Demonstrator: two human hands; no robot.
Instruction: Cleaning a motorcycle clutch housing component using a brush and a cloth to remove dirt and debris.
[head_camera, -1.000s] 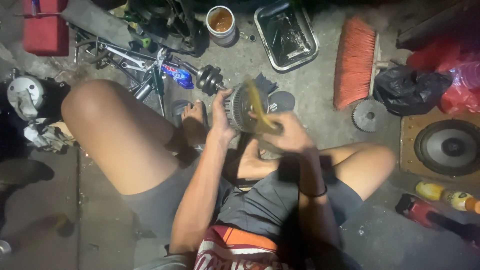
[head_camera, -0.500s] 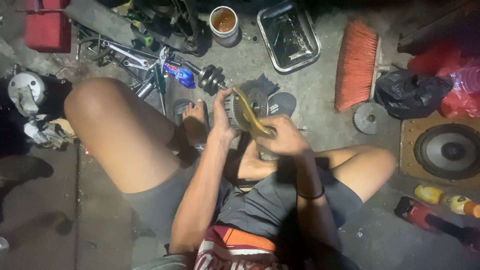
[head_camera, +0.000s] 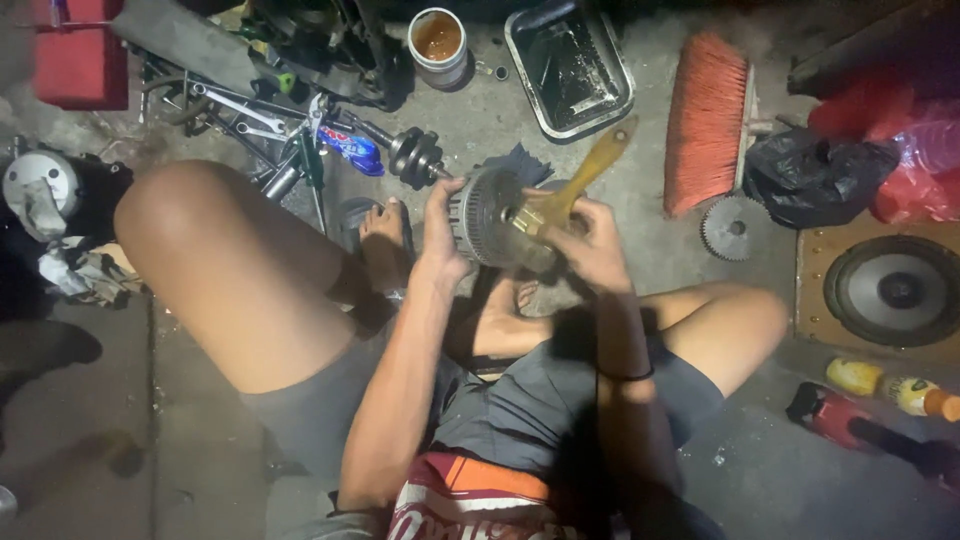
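Note:
I sit on the concrete floor with my knees spread. My left hand (head_camera: 442, 225) grips the left rim of a round toothed metal drum (head_camera: 487, 214), a clutch-like engine part, held above my feet. My right hand (head_camera: 590, 240) is closed on a yellow-handled paintbrush (head_camera: 585, 172). Its bristle end rests against the drum's face and its handle points up and to the right.
A crankshaft (head_camera: 415, 155) and wrenches (head_camera: 255, 110) lie at the upper left. A paint can (head_camera: 438, 40) and a black tray (head_camera: 568, 68) sit at the top. An orange broom head (head_camera: 708, 115), a gear (head_camera: 730, 228), a speaker (head_camera: 895, 290) and bottles (head_camera: 890, 385) are on the right.
The brush has swung from lying across the drum's face to pointing up and right. The drum has stayed in my left hand, turned slightly.

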